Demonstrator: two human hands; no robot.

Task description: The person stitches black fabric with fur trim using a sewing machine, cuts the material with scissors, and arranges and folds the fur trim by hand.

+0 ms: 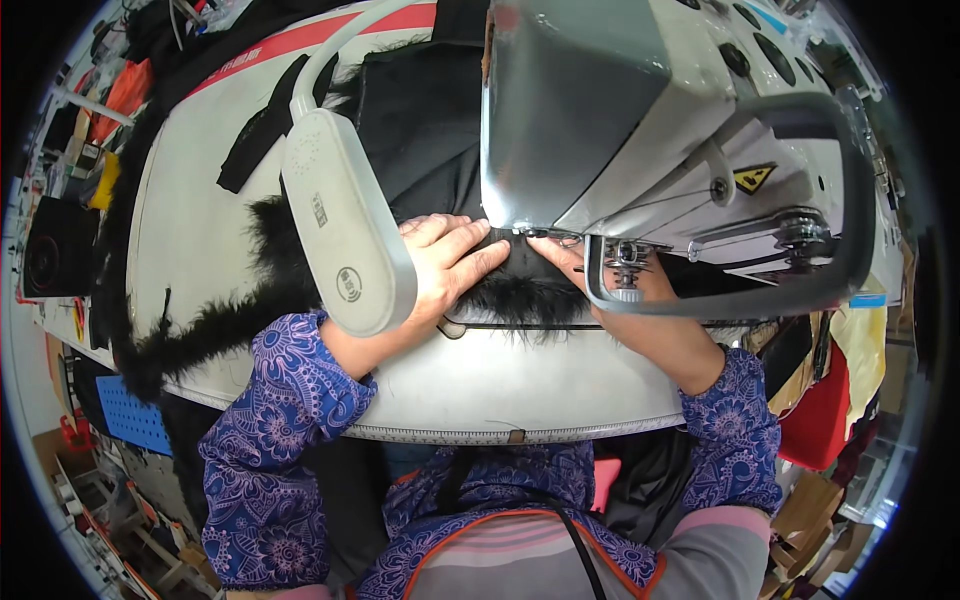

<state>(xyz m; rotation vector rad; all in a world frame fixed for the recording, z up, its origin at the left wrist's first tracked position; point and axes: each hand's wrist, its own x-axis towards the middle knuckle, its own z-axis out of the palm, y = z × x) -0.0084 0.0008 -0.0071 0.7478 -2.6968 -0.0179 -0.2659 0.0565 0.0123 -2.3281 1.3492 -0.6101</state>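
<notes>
My left hand (445, 262) lies flat with fingers spread on a black fur-trimmed fabric (520, 290), pressing it to the sewing table (480, 385). My right hand (640, 295) rests on the same fabric just right of it, partly hidden behind the machine's wire guard (720, 300). Both hands sit close under the head of a grey-white sewing machine (640, 120). The needle area is hidden by the machine head. A long strip of black fur (200, 335) trails off to the left across the table.
A white lamp head (345, 225) on a curved arm hangs over my left forearm. More black cloth (420, 130) is piled behind the machine. Red and yellow fabric (830, 400) lies at the right, a blue perforated panel (135, 420) at the lower left.
</notes>
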